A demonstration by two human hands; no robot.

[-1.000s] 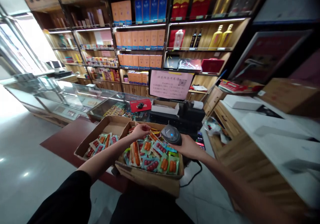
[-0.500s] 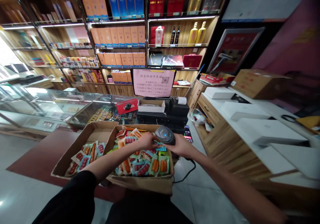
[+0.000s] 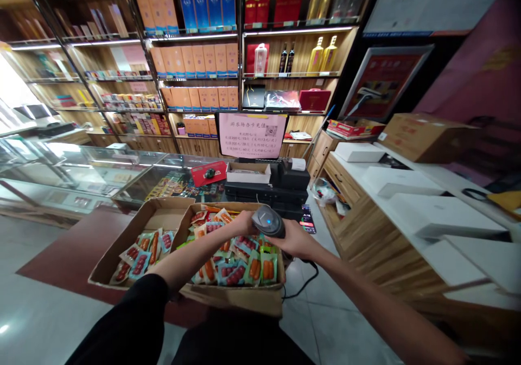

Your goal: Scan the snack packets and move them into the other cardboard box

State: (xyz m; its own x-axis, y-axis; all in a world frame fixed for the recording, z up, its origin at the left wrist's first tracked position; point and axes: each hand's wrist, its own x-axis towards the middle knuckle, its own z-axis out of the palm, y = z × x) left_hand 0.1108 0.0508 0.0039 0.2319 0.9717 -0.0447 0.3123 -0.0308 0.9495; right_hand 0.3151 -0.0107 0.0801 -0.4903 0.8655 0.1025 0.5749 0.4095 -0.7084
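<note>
My right hand [image 3: 296, 237] is closed around a dark grey barcode scanner [image 3: 267, 221] with a small blue light on top. It holds the scanner over the right part of a cardboard box [image 3: 228, 294] of packaged sausages [image 3: 234, 274]. Close by on the scanner's left, my left hand [image 3: 245, 224] has its fingers curled, the tips hidden behind the scanner. What they hold, if anything, does not show. Joined to this box on the left is another cardboard box [image 3: 100, 267] with fewer sausage packs [image 3: 139, 264]. A black cable [image 3: 311, 278] hangs below my right hand.
Beyond the boxes are a glass display counter [image 3: 134, 177], a white open box [image 3: 248, 174] and a monitor with a pink sign [image 3: 252, 135]. A phone [image 3: 307, 218] lies right of the scanner. A side counter [image 3: 374, 177] with white boxes runs along the right.
My left hand has moved slightly up and right, closer to the scanner, and its fingers have gone behind it. The right hand and scanner have hardly moved.
</note>
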